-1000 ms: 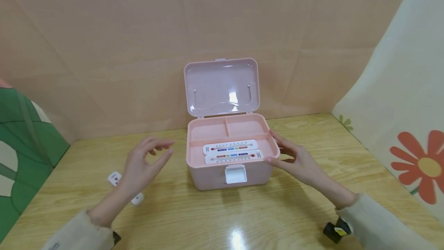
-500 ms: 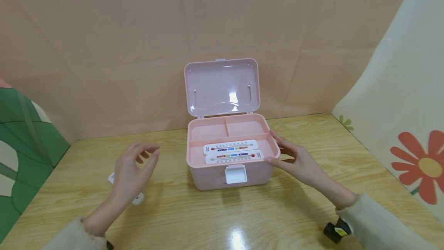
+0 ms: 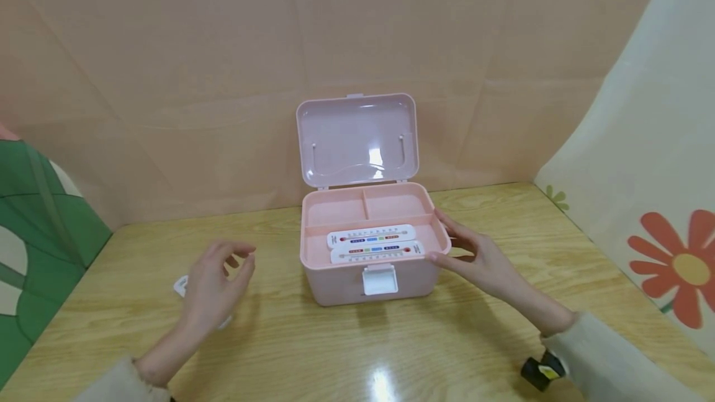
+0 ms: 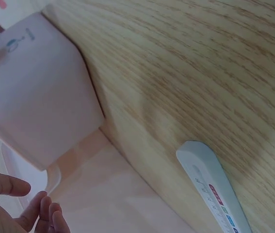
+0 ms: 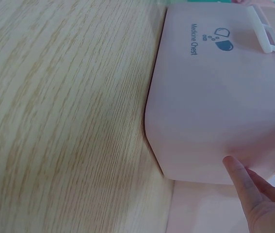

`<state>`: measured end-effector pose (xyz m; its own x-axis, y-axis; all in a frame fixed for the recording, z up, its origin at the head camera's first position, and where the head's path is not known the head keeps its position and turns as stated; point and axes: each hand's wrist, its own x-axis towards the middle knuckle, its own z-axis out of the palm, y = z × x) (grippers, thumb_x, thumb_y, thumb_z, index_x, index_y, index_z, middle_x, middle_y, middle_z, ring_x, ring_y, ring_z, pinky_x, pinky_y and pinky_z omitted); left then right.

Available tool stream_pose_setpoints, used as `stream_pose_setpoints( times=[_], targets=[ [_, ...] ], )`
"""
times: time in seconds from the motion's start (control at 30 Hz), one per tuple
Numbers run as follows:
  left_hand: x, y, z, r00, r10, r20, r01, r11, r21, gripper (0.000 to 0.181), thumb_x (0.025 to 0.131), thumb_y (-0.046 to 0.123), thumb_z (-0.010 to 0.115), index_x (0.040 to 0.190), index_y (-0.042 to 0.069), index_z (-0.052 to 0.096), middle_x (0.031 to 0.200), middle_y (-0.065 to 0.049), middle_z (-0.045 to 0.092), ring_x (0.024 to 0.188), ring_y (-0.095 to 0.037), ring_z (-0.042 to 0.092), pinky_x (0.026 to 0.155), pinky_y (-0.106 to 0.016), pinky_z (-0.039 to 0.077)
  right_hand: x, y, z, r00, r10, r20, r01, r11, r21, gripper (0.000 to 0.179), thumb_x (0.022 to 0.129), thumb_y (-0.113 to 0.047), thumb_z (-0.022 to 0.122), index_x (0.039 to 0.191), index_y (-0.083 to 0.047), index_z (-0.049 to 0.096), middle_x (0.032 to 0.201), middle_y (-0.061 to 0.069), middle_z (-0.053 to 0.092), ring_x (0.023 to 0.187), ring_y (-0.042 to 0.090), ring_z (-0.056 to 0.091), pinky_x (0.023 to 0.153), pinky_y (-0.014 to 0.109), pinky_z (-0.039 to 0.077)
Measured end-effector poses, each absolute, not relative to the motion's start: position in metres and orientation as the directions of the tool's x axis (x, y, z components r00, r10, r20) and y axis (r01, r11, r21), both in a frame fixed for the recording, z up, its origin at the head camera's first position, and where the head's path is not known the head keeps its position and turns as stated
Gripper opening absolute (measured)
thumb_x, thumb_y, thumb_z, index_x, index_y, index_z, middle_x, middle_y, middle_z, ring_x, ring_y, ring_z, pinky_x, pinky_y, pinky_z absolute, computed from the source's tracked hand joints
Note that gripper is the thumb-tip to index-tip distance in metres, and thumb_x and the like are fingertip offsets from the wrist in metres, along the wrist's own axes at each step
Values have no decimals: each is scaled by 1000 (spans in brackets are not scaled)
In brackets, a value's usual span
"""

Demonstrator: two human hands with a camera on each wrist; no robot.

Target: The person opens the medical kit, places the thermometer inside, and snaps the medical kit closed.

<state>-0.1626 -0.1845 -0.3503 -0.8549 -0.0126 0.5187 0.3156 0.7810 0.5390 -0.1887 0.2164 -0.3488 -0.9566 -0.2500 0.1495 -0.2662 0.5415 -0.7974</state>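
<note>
A pink medicine chest [image 3: 335, 284] stands with its lid [image 3: 357, 135] raised; its top tray has three compartments. Two white thermometers lie side by side in the front compartment: the rear thermometer [image 3: 371, 233] and the front thermometer [image 3: 377, 253]. My right hand [image 3: 486, 265] holds the chest's right end, thumb at the front corner and fingers along the side. Left of the chest, my left hand [image 3: 212, 287] hovers with loosely bent fingers and holds nothing. Below it, another thermometer [image 4: 215, 194] lies on the table, mostly hidden by that hand in the head view.
The chest's white latch [image 3: 380, 280] hangs at its front. A wood-grain table [image 3: 313, 352] carries everything. Behind it hangs a plain beige cloth [image 3: 223, 79]; a flower-printed cloth [image 3: 642, 172] borders the right side.
My left hand has moved left and slightly down, away from the chest and over the loose thermometer. The right hand and the chest have stayed in place.
</note>
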Motion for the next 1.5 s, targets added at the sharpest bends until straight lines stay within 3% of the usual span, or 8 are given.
stream_pose_setpoints(
  times=[0.5,0.77,1.2,1.5],
  targets=[
    [-155,-196,-357,-922,-17,387,205,826,525,20,86,14,60,100,2,66,99,-13,63,80,-22,56,58,-19,40,-188,216,-349,-960,-240,140,-254,547,-798,73,84,-32,67,145,-31,27,149,14,31,119,36,50,83,36,55],
    [-151,-199,-360,-984,-29,173,69,842,535,39,90,26,57,117,-2,57,114,-21,54,93,-30,55,63,-28,46,-189,217,-350,-957,-248,152,-266,535,-802,73,84,-30,67,145,-30,27,149,14,31,119,36,50,82,35,55],
    [-147,-207,-367,-978,-42,204,66,866,495,48,88,25,59,119,-11,53,114,-27,52,90,-31,55,67,-37,48,-188,216,-348,-959,-247,138,-256,549,-795,73,85,-31,67,145,-31,26,150,13,30,120,36,49,83,36,55],
    [-150,-218,-374,-993,-41,113,17,886,464,62,89,27,56,124,-21,41,123,-39,39,108,-49,47,83,-55,46,-187,215,-346,-963,-241,124,-241,553,-797,73,85,-33,66,145,-32,26,150,13,31,120,37,49,83,39,55]
  ],
)
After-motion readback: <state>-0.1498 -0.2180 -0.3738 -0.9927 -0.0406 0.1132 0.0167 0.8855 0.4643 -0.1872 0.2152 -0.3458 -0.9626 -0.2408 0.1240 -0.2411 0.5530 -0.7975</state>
